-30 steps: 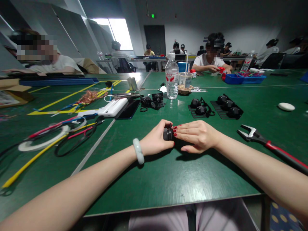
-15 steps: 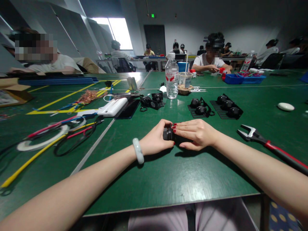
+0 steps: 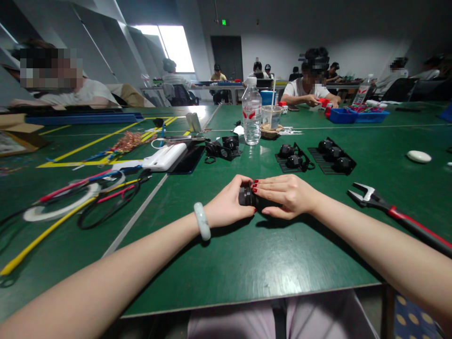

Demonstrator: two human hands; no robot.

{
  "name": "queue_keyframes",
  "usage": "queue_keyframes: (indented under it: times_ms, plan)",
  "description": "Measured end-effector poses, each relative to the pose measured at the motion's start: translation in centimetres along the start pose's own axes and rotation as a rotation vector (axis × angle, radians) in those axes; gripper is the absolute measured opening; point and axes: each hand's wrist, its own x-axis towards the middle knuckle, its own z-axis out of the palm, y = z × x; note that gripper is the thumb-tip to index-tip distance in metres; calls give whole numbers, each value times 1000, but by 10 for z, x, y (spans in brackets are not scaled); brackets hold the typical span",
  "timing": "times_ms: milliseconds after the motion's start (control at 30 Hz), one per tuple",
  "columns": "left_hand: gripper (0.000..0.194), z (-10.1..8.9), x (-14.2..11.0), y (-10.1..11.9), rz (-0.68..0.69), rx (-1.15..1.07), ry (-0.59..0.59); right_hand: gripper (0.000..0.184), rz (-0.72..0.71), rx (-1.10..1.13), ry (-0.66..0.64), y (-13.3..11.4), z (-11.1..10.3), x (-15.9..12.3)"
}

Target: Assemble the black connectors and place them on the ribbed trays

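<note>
Just above the green table, my left hand (image 3: 231, 202) wraps thumb and fingers around a black plastic fitting (image 3: 245, 196), with a pale bangle at the wrist. Closed over the fitting's other end is my right hand (image 3: 289, 197), its fingers pressed together. Its palm covers much of that end, so the full shape is hidden. Beyond the hands stand similar black fittings on slotted plates, one set (image 3: 294, 157) in front of the right hand and another (image 3: 332, 155) farther right. More black parts (image 3: 224, 148), with a loose ring (image 3: 210, 160), lie past the left hand.
Red-handled pliers (image 3: 391, 209) lie to the right, near a white oval object (image 3: 419, 156). A water bottle (image 3: 252, 113) and a plastic cup (image 3: 271, 117) stand ahead. Cables (image 3: 67, 214), a white power bank (image 3: 165, 157) and copper wire (image 3: 132, 141) occupy the left. Other people sit beyond.
</note>
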Motion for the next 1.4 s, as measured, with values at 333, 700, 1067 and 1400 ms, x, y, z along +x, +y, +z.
queue_keyframes:
  times_ms: [333, 700, 1067, 1400]
  plan:
    - [48, 1, 0, -1, 12, -5, 3, 37, 22, -6, 77, 0, -1, -1]
    - [48, 2, 1, -2, 9, -86, -32, 36, -129, -63, 112, -21, -9, 6]
    - [49, 2, 2, -4, 7, -64, 0, 36, -118, -95, 79, -16, -6, 4]
    - [49, 2, 1, -4, 3, -26, -11, 35, -92, -88, 77, -10, -3, 3]
